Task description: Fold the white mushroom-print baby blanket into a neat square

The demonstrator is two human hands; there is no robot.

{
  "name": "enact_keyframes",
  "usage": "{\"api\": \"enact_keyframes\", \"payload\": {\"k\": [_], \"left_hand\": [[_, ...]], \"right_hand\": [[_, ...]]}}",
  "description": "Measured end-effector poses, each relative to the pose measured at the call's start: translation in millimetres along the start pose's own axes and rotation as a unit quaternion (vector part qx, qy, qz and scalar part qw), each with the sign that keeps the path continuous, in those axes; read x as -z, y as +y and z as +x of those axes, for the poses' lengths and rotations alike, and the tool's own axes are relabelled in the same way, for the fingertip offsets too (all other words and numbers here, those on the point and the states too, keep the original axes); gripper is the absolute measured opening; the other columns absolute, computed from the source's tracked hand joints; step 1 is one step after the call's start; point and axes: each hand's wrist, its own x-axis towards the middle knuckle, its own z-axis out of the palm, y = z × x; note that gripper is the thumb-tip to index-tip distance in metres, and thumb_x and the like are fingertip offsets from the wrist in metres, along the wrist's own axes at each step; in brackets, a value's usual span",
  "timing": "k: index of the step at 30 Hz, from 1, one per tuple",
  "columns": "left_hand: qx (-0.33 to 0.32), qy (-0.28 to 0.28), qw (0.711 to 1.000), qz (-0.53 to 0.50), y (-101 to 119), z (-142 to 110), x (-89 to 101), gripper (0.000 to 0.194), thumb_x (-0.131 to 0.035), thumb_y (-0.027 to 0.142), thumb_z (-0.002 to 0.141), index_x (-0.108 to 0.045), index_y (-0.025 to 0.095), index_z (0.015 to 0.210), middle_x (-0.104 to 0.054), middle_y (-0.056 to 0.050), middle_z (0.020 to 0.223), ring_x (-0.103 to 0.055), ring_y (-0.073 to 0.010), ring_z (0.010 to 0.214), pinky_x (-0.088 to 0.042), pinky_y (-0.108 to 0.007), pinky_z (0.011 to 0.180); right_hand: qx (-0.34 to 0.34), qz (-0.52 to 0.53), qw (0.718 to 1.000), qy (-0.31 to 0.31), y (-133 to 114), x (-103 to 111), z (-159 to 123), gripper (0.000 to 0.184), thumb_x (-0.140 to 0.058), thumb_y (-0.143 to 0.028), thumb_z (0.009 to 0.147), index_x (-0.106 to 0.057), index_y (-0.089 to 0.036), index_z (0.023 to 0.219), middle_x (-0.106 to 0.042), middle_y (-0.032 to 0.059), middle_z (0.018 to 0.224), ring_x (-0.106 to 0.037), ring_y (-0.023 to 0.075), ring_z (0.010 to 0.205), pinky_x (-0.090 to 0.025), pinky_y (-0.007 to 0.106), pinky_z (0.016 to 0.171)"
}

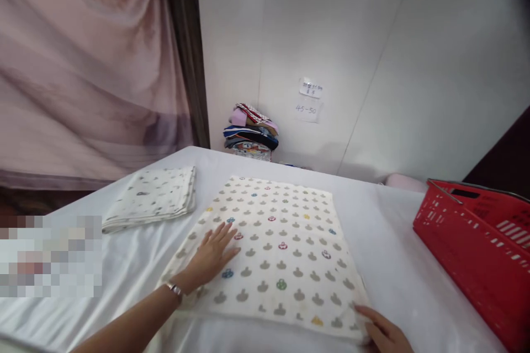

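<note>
A white cloth (265, 259) printed with grey shapes and a few coloured ones lies spread flat in front of me. On its left part rests my left hand (215, 253), palm down with the fingers stretched out; a bracelet is on that wrist. My right hand (383, 331) is at the near right corner, fingers closed on the cloth's edge; part of the hand is cut off by the frame. To the left lies a second, folded white cloth (155, 196) with small dark prints, apart from both hands.
A white-covered table (385, 253) bears the cloths. At the right stands a red plastic basket (464, 253) with a metal handle. Behind the table's far edge is a pile of folded fabrics (252, 132) by the wall. A pink curtain (91, 66) hangs at the left; an area below it is pixelated.
</note>
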Motion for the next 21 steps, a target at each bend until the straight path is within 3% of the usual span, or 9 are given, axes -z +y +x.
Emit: {"api": "enact_keyframes", "payload": {"k": [3, 6, 11, 16, 21], "left_hand": [[0.047, 0.003, 0.999, 0.006, -16.9, -23.5, 12.3, 0.052, -0.035, 0.051, 0.087, -0.044, 0.025, 0.132, -0.034, -0.006, 0.144, -0.026, -0.0259, 0.134, -0.02, -0.049, 0.108], [0.071, -0.009, 0.997, -0.004, -36.2, -46.9, 22.2, 0.048, -0.036, 0.047, 0.087, -0.048, 0.026, 0.128, -0.039, -0.004, 0.141, -0.03, -0.0249, 0.132, -0.022, -0.048, 0.108], [0.182, 0.032, 0.982, -0.033, -57.7, -78.9, 41.3, 0.039, -0.037, 0.037, 0.086, -0.057, 0.019, 0.115, -0.055, -0.01, 0.125, -0.049, -0.0251, 0.115, -0.039, -0.039, 0.094], [0.291, 0.001, 0.945, -0.148, -46.8, -107.8, 58.1, 0.035, -0.039, 0.038, 0.083, -0.059, 0.02, 0.107, -0.066, -0.004, 0.095, -0.062, -0.0177, 0.08, -0.044, -0.027, 0.07], [0.323, -0.014, 0.916, -0.236, -34.4, -122.2, 60.3, 0.032, -0.044, 0.037, 0.079, -0.059, 0.02, 0.101, -0.067, -0.001, 0.081, -0.061, -0.0159, 0.074, -0.042, -0.024, 0.066]], "right_hand": [[-0.013, 0.02, 0.999, -0.028, -7.8, 2.0, -7.2, 0.062, -0.053, -0.052, 0.057, -0.06, -0.014, 0.106, -0.047, -0.0029, 0.039, -0.046, 0.014, 0.037, -0.03, 0.022, 0.035], [-0.005, 0.015, 1.0, -0.015, -7.9, 2.8, -7.1, 0.058, -0.052, -0.05, 0.058, -0.061, -0.014, 0.102, -0.047, -0.0027, 0.039, -0.047, 0.0133, 0.036, -0.029, 0.02, 0.035], [0.012, 0.004, 1.0, 0.022, -3.0, 3.1, -4.3, 0.049, -0.052, -0.047, 0.059, -0.06, -0.016, 0.095, -0.045, -0.0044, 0.039, -0.045, 0.0129, 0.035, -0.029, 0.021, 0.035], [-0.001, -0.029, 0.999, 0.014, -8.0, 9.2, -7.3, 0.045, -0.053, -0.046, 0.058, -0.058, -0.018, 0.093, -0.045, -0.0056, 0.04, -0.049, 0.0143, 0.037, -0.033, 0.022, 0.036], [-0.041, -0.085, 0.995, 0.015, -19.3, 16.1, -12.0, 0.053, -0.06, -0.051, 0.058, -0.058, -0.017, 0.099, -0.056, -0.0014, 0.05, -0.059, 0.0178, 0.048, -0.046, 0.026, 0.045]]}}
